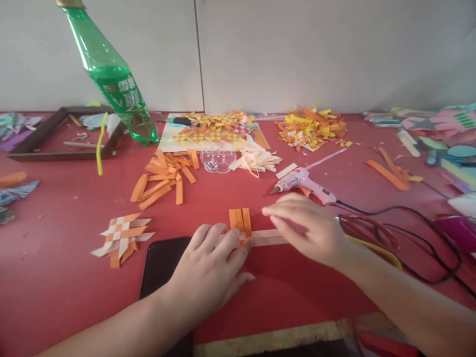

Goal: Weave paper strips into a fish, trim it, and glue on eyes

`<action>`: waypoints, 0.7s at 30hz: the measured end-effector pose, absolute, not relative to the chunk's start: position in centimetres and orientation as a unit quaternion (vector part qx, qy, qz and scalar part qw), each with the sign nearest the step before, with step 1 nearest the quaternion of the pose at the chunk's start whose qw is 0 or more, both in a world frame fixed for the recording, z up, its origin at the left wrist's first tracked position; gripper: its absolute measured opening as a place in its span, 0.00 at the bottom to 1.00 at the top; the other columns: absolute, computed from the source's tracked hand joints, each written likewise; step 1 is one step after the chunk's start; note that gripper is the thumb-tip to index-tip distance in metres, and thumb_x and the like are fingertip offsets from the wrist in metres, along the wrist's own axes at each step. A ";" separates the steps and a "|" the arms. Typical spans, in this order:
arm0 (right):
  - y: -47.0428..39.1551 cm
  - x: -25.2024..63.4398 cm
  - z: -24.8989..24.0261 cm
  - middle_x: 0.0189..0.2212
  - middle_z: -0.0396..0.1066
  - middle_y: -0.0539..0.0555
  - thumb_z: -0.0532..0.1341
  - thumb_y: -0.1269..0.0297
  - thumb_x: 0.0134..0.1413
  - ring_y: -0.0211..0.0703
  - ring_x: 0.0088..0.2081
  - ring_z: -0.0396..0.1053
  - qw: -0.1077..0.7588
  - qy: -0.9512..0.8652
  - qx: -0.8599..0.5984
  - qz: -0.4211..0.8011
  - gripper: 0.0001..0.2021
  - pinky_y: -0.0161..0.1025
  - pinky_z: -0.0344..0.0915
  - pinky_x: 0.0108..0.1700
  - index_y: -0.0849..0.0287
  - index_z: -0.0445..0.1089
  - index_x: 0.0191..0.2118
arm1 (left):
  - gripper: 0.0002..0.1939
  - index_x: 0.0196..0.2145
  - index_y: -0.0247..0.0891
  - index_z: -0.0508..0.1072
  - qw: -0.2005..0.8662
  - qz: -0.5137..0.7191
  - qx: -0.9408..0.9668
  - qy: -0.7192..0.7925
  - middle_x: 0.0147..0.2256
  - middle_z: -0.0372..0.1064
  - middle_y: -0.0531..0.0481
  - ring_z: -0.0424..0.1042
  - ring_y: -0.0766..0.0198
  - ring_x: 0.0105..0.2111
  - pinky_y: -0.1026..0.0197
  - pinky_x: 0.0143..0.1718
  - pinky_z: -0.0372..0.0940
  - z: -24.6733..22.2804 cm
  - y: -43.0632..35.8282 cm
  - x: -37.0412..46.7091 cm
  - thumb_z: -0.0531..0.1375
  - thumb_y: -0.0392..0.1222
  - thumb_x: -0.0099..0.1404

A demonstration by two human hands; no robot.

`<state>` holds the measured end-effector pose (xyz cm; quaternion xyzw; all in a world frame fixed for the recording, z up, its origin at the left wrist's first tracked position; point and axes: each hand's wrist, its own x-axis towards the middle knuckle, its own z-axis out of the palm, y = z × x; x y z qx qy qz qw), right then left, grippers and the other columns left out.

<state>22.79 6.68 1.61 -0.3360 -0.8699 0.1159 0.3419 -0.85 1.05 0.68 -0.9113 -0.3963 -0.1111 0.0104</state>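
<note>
My left hand (211, 263) presses its fingertips on a small weave of upright orange paper strips (238, 218) and sideways cream paper strips (269, 238), pinning them to the red table. Its fingers hide part of the crossing. Over the right end of the cream strips is my right hand (312, 230), fingers stretched and slightly apart, with nothing visible in them. A finished-looking orange and cream woven piece (121, 235) lies to the left. Behind the hands are loose orange strips (163, 178) and a bunch of cream strips (256, 158).
A pink glue gun (303, 183) lies just beyond my right hand, its black cord (420, 218) looping right. A dark phone-like slab (161, 263) is under my left forearm. A green bottle (115, 84) stands by a brown frame (37, 156). Yellow-orange scraps (312, 128) are heaped behind.
</note>
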 end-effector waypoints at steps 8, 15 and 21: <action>14.7 22.3 3.2 0.34 0.76 0.52 0.62 0.67 0.56 0.44 0.36 0.71 0.191 -0.881 -0.432 -0.014 0.13 0.42 0.68 0.39 0.56 0.71 0.48 | 0.21 0.51 0.37 0.72 0.016 -0.154 -0.917 -0.367 0.53 0.72 0.46 0.67 0.50 0.53 0.47 0.58 0.52 -0.2 0.9 -1.2 0.57 0.54 0.68; 17.2 21.0 1.7 0.32 0.73 0.56 0.59 0.72 0.56 0.48 0.37 0.66 0.154 -0.897 -0.410 -0.057 0.09 0.47 0.65 0.41 0.58 0.74 0.28 | 0.26 0.56 0.40 0.69 0.001 -0.151 -0.915 -0.375 0.53 0.72 0.47 0.69 0.50 0.51 0.46 0.57 0.53 0.1 0.9 -1.2 0.57 0.57 0.66; 13.0 21.5 4.8 0.35 0.71 0.57 0.57 0.68 0.61 0.47 0.38 0.66 0.260 -0.892 -0.354 -0.106 0.10 0.46 0.66 0.41 0.57 0.74 0.31 | 0.26 0.55 0.38 0.70 -0.003 -0.144 -0.916 -0.375 0.55 0.71 0.45 0.69 0.51 0.52 0.46 0.56 0.56 -0.1 0.9 -1.3 0.57 0.58 0.67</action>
